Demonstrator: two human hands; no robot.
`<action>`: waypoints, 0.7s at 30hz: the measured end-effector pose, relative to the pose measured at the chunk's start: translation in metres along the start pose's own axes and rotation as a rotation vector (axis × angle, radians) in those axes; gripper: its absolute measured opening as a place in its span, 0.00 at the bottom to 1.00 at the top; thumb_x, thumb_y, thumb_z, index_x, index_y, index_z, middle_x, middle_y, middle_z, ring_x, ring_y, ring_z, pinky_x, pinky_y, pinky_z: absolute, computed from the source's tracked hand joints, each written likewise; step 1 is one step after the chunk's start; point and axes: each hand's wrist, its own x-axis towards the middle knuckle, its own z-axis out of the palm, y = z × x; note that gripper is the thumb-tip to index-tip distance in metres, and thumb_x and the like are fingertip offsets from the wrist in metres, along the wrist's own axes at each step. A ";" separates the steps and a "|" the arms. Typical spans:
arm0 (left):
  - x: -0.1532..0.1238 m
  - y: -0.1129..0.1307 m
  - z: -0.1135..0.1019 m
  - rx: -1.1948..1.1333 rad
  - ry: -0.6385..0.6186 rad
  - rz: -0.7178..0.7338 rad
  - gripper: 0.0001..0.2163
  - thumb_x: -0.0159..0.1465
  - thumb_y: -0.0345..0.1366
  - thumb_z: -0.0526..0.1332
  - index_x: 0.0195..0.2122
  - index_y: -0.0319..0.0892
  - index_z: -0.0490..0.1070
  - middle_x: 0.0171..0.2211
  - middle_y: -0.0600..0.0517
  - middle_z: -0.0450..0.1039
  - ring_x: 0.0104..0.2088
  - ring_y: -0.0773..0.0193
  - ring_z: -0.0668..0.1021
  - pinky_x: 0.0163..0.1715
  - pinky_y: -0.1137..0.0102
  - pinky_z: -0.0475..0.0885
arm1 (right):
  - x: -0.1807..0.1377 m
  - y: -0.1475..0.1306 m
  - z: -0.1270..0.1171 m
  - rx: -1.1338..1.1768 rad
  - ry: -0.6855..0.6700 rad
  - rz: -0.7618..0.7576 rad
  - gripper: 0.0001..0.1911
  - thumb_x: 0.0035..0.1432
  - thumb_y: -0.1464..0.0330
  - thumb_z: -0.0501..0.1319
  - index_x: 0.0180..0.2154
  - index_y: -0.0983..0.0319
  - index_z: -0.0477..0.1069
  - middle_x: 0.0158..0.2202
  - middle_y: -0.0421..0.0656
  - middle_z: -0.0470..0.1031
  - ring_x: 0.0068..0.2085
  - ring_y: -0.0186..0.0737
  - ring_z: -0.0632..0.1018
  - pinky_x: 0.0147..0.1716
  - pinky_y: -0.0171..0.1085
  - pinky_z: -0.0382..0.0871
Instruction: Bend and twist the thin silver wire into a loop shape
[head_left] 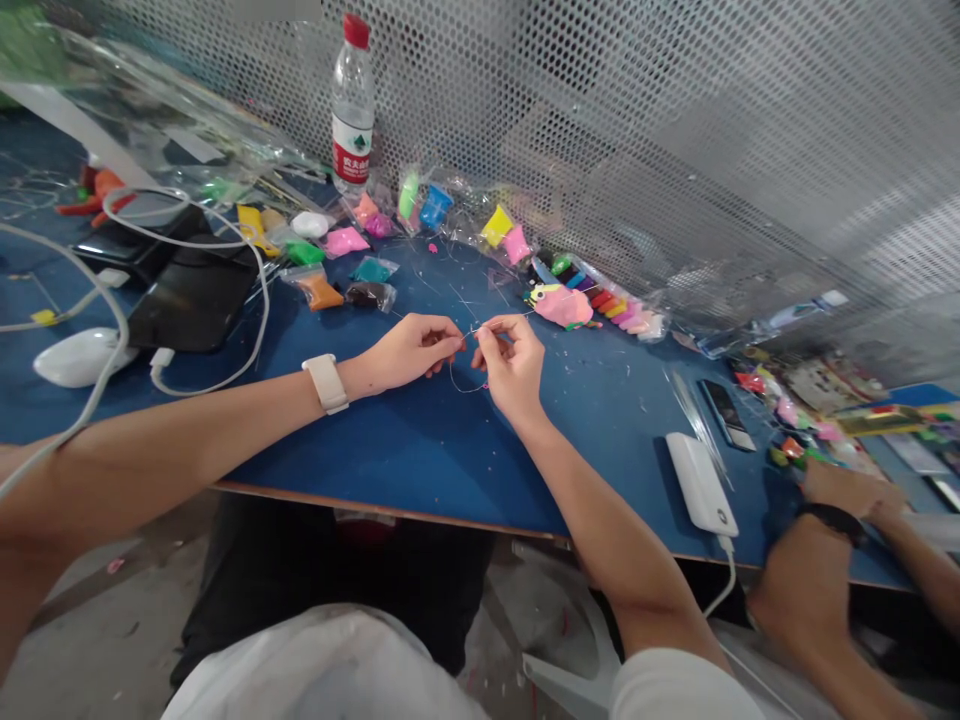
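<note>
My left hand [421,350] is closed in a pinch, and so is my right hand [514,362], just to its right above the table. Between the fingertips runs a thin pale strand [469,390], which sags in a loop below them; whether it is wire or thread I cannot tell. Beyond my right hand lies a pink clay figure [564,304] with a round eye and a yellow-green edge. Small bags of clay lie past my left hand, among them an orange one [321,291] and a dark one [370,296].
A water bottle [352,110] with a red cap stands by the perforated metal screen [637,120]. To the left are a black phone [193,296], a white mouse [81,357] and looping cables. At right lie a white power bank [700,484] and a co-worker's hands [844,500].
</note>
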 end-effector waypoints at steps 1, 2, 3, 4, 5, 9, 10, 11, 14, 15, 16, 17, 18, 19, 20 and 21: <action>0.000 0.000 0.000 0.011 0.003 0.005 0.10 0.75 0.32 0.63 0.36 0.39 0.79 0.29 0.52 0.77 0.24 0.73 0.75 0.24 0.78 0.73 | 0.000 0.000 0.000 -0.017 -0.003 0.003 0.19 0.69 0.47 0.69 0.40 0.54 0.70 0.41 0.40 0.79 0.26 0.32 0.77 0.29 0.40 0.74; 0.000 0.000 -0.001 0.023 0.005 0.008 0.09 0.75 0.33 0.64 0.36 0.39 0.79 0.28 0.52 0.77 0.24 0.73 0.75 0.24 0.79 0.72 | 0.000 -0.001 0.000 -0.030 -0.006 0.004 0.20 0.69 0.46 0.68 0.40 0.54 0.70 0.41 0.40 0.78 0.26 0.32 0.77 0.29 0.41 0.74; 0.000 0.000 -0.001 0.034 0.007 0.011 0.09 0.74 0.33 0.64 0.35 0.39 0.80 0.28 0.52 0.77 0.24 0.73 0.75 0.24 0.79 0.72 | 0.000 -0.001 0.000 -0.038 -0.008 0.003 0.21 0.69 0.45 0.68 0.40 0.54 0.69 0.41 0.40 0.78 0.26 0.32 0.76 0.29 0.41 0.73; 0.001 -0.001 -0.001 0.040 0.009 0.012 0.09 0.74 0.33 0.65 0.35 0.39 0.80 0.28 0.52 0.77 0.24 0.73 0.75 0.24 0.79 0.71 | -0.001 -0.001 -0.001 -0.044 -0.010 -0.002 0.22 0.69 0.44 0.68 0.41 0.54 0.69 0.41 0.40 0.78 0.26 0.32 0.76 0.28 0.41 0.73; 0.001 -0.001 0.000 0.042 0.008 0.011 0.09 0.74 0.32 0.65 0.34 0.38 0.80 0.28 0.52 0.78 0.24 0.73 0.75 0.24 0.79 0.71 | -0.001 -0.001 -0.001 -0.046 -0.013 -0.007 0.22 0.69 0.43 0.67 0.41 0.54 0.70 0.42 0.40 0.78 0.26 0.32 0.76 0.28 0.41 0.72; -0.001 0.002 0.004 -0.057 0.021 -0.041 0.13 0.75 0.32 0.64 0.32 0.37 0.79 0.28 0.50 0.79 0.24 0.73 0.76 0.25 0.79 0.72 | -0.003 0.000 -0.003 -0.024 -0.042 -0.031 0.22 0.70 0.42 0.68 0.43 0.53 0.71 0.42 0.40 0.77 0.23 0.31 0.73 0.24 0.41 0.67; -0.001 0.004 0.005 -0.106 0.029 -0.061 0.13 0.75 0.31 0.65 0.31 0.36 0.79 0.27 0.50 0.79 0.24 0.73 0.76 0.26 0.79 0.73 | -0.003 0.000 -0.003 -0.026 -0.050 -0.026 0.23 0.70 0.42 0.68 0.43 0.53 0.71 0.41 0.40 0.77 0.23 0.31 0.71 0.24 0.42 0.66; -0.001 0.005 0.006 -0.164 0.037 -0.084 0.12 0.75 0.31 0.66 0.32 0.36 0.80 0.27 0.50 0.80 0.24 0.73 0.76 0.26 0.78 0.73 | -0.004 -0.001 -0.003 -0.036 -0.054 -0.019 0.23 0.69 0.41 0.67 0.43 0.53 0.71 0.41 0.40 0.77 0.22 0.30 0.70 0.23 0.42 0.66; -0.001 0.007 0.008 -0.359 0.063 -0.185 0.14 0.79 0.36 0.63 0.36 0.36 0.80 0.25 0.49 0.79 0.24 0.71 0.79 0.27 0.76 0.76 | -0.005 -0.002 -0.003 -0.065 -0.048 0.009 0.26 0.68 0.38 0.66 0.43 0.53 0.71 0.43 0.41 0.79 0.22 0.30 0.68 0.22 0.42 0.64; -0.001 0.006 0.008 -0.401 0.066 -0.213 0.15 0.80 0.38 0.61 0.37 0.36 0.78 0.25 0.48 0.79 0.24 0.69 0.80 0.27 0.75 0.76 | -0.005 -0.002 -0.003 -0.062 -0.045 0.014 0.26 0.68 0.38 0.66 0.43 0.53 0.71 0.45 0.42 0.79 0.22 0.30 0.68 0.21 0.42 0.64; 0.000 0.005 0.007 -0.411 0.065 -0.222 0.15 0.81 0.38 0.60 0.37 0.37 0.77 0.24 0.48 0.79 0.23 0.68 0.80 0.27 0.74 0.77 | -0.004 -0.002 -0.003 -0.052 -0.043 0.020 0.27 0.67 0.38 0.67 0.42 0.53 0.71 0.47 0.42 0.80 0.22 0.29 0.68 0.21 0.41 0.63; 0.000 0.004 0.006 -0.385 0.061 -0.204 0.14 0.80 0.37 0.60 0.37 0.38 0.75 0.24 0.49 0.79 0.23 0.67 0.80 0.26 0.73 0.77 | -0.004 -0.003 -0.003 -0.039 -0.044 0.027 0.27 0.67 0.37 0.67 0.42 0.53 0.70 0.48 0.42 0.80 0.22 0.29 0.68 0.20 0.41 0.63; 0.000 0.003 0.005 -0.326 0.059 -0.159 0.10 0.79 0.35 0.61 0.38 0.39 0.74 0.25 0.50 0.79 0.23 0.67 0.80 0.26 0.73 0.77 | -0.004 -0.003 -0.003 -0.026 -0.047 0.034 0.27 0.66 0.37 0.67 0.42 0.53 0.70 0.48 0.42 0.80 0.21 0.28 0.67 0.20 0.41 0.62; 0.000 0.001 0.004 -0.247 0.063 -0.095 0.07 0.76 0.32 0.63 0.39 0.39 0.74 0.27 0.50 0.79 0.23 0.68 0.80 0.26 0.73 0.77 | -0.004 -0.003 -0.002 -0.014 -0.051 0.043 0.27 0.66 0.37 0.68 0.42 0.53 0.70 0.48 0.42 0.80 0.21 0.28 0.67 0.19 0.41 0.62; 0.000 0.001 0.003 -0.163 0.075 -0.023 0.03 0.74 0.31 0.65 0.41 0.40 0.73 0.30 0.51 0.79 0.23 0.69 0.80 0.26 0.73 0.77 | -0.003 -0.003 -0.002 -0.001 -0.055 0.050 0.28 0.66 0.37 0.68 0.42 0.53 0.70 0.46 0.42 0.80 0.20 0.28 0.67 0.19 0.41 0.61; -0.001 0.000 0.002 -0.081 0.095 0.049 0.02 0.72 0.30 0.66 0.43 0.40 0.74 0.33 0.51 0.80 0.23 0.71 0.79 0.26 0.73 0.77 | -0.003 -0.002 -0.001 0.017 -0.059 0.057 0.28 0.65 0.37 0.68 0.42 0.53 0.70 0.45 0.41 0.80 0.20 0.27 0.66 0.19 0.41 0.61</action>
